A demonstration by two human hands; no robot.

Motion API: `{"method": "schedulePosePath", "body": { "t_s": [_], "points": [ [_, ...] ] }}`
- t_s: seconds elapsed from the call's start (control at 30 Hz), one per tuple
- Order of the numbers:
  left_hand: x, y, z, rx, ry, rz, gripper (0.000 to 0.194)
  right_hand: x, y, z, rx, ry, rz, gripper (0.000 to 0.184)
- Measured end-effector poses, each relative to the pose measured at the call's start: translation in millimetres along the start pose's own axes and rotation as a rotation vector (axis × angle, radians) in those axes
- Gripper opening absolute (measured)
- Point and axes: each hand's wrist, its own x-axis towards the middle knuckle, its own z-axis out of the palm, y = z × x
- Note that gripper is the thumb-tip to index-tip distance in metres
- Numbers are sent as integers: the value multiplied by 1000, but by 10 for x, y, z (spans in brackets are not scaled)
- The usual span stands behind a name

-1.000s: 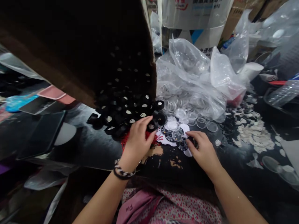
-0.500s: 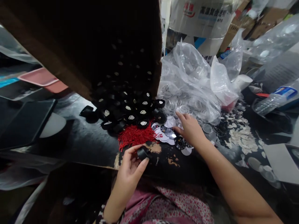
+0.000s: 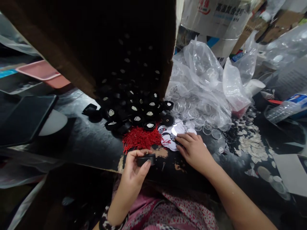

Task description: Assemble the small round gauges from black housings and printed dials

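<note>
My left hand [image 3: 137, 167] is closed around a small round black case [image 3: 146, 159], gripping it between thumb and fingers just above the table's front edge. My right hand [image 3: 195, 153] lies palm down over a pile of white paper discs [image 3: 177, 128], some printed with black dials. Its outstretched fingertips touch the discs, and its thumb is hidden. Thin red sticks [image 3: 141, 139], apparently clock hands, are heaped between the hands and the box; a few lie on the discs. Behind them, many black cases [image 3: 136, 118] with pale metal plates spill from a large cardboard box [image 3: 171, 68].
Clear round covers [image 3: 192, 110] spill from a plastic bag [image 3: 199, 60] at the back right. Small pale plates [image 3: 251, 143] are heaped farther right, near a white box [image 3: 290, 174]. A dark tablet-like panel [image 3: 26, 118] and a pink tray [image 3: 43, 73] stand left.
My right hand has come down from near the clear covers onto the discs, covering the dials at the pile's front. The black case in my left hand has turned. The view has shifted slightly.
</note>
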Motion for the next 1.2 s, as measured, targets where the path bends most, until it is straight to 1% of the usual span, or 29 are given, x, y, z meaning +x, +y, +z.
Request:
{"method": "schedulePosePath", "body": {
  "t_s": [0.07,0.13,0.23,0.37,0.47,0.57,0.73,0.8,0.87,0.93,0.97,1.07,1.13,1.2],
  "points": [
    [-2,-12,-1,-28,-3,-26,26,-97,74,-10,52,23,16,26],
    [5,-12,4,-45,-7,-30,27,-157,119,-25,91,72,49,24],
    [25,-2,14,-42,-23,-14,29,-112,121,-51,70,133,96,26],
    [26,13,15,17,-64,-14,31,70,110,-79,-98,57,129,24],
    [16,13,15,17,-62,-15,29,142,151,-74,-160,65,182,31],
    [20,-8,17,-8,-51,-2,26,126,198,-56,-166,98,204,37],
    [29,-40,-9,-9,-56,-11,26,43,197,-12,-159,113,165,30],
    [0,-34,-2,-32,-86,-51,26,32,179,17,-170,124,138,28],
    [-55,-16,50,-91,-152,-120,29,46,158,49,-192,139,129,34],
    [-118,20,159,-174,-216,-213,33,82,137,77,-219,141,132,40],
    [-144,43,231,-223,-244,-271,34,105,130,89,-231,133,131,41],
    [-159,122,450,-414,-301,-438,35,167,132,110,-233,113,111,32],
    [-114,164,539,-526,-285,-480,33,179,154,105,-207,118,103,29],
    [-53,192,549,-587,-189,-462,31,151,173,76,-164,123,96,28]
  ]
}}
